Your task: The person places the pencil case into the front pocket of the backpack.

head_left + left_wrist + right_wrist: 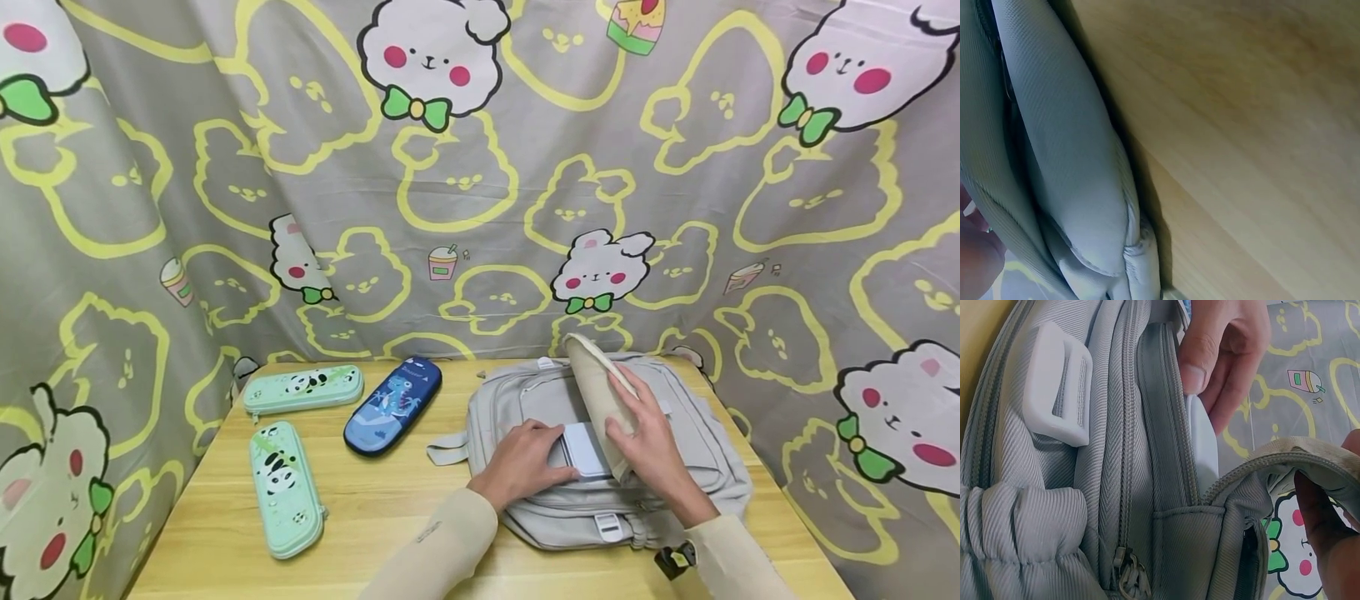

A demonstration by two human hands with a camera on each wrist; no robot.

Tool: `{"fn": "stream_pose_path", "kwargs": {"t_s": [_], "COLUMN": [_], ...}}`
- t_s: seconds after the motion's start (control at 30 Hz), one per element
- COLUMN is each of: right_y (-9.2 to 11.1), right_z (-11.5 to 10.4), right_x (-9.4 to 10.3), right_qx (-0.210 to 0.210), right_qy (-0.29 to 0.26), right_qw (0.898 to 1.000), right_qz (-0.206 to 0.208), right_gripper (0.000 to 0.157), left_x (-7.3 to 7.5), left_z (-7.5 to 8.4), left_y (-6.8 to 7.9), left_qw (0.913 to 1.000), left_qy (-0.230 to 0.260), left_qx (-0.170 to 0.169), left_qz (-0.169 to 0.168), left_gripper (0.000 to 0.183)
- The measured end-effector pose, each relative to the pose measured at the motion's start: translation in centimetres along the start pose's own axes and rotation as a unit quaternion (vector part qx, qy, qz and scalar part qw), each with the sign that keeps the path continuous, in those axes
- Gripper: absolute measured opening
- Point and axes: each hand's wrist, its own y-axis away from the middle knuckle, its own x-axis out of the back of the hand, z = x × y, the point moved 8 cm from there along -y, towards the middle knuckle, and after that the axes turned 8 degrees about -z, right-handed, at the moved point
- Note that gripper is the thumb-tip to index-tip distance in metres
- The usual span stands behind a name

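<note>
A light grey backpack (536, 396) lies on the table, its front pocket unzipped. My right hand (651, 437) grips the beige-lined pocket flap (596, 387) and holds it raised. With thumb and fingers, my left hand (521, 462) pinches a flat pale blue-white case (587, 450) at the pocket opening. In the right wrist view the left thumb presses the edge of the case (1202, 434), whose lower part is hidden in the pocket. The left wrist view shows mostly the backpack's side (1072, 137), with part of a hand (979, 256) at the edge.
On the wooden table (390, 508), left of the backpack, lie a dark blue dinosaur pencil case (393, 406) and two mint green panda pencil cases, one lengthwise at the back (303, 389) and one nearer (285, 492). A patterned curtain (480, 183) hangs behind.
</note>
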Motion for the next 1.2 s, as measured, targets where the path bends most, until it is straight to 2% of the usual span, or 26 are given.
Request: {"fn": "stream_pose_path", "kwargs": {"t_s": [0.3, 0.73, 0.93, 1.07, 1.2], "right_y": [0.1, -0.1, -0.1, 0.0, 0.1], "right_z": [0.0, -0.4, -0.6, -0.5, -0.3], "right_x": [0.1, 0.2, 0.2, 0.2, 0.3], "right_qx": [-0.004, -0.009, -0.008, -0.014, -0.01], "right_qy": [0.0, 0.001, 0.0, 0.0, 0.003], "right_qw": [1.0, 1.0, 1.0, 1.0, 1.0], "right_qz": [0.012, 0.016, 0.019, 0.015, 0.009], "right_gripper": [0.076, 0.075, 0.075, 0.075, 0.075], "left_x": [-0.3, -0.3, -0.4, -0.5, -0.1], "left_z": [0.9, 1.8, 2.0, 1.9, 1.4], "left_y": [-0.7, -1.2, -1.4, -1.3, -0.8], "left_qw": [0.9999, 0.9993, 0.9985, 0.9988, 0.9989], "left_qy": [-0.015, -0.033, -0.051, -0.045, -0.03], "left_qx": [0.0, -0.003, -0.003, -0.01, -0.018], "left_qz": [-0.001, 0.016, 0.02, 0.018, 0.031], "left_gripper": [0.077, 0.075, 0.076, 0.074, 0.065]}}
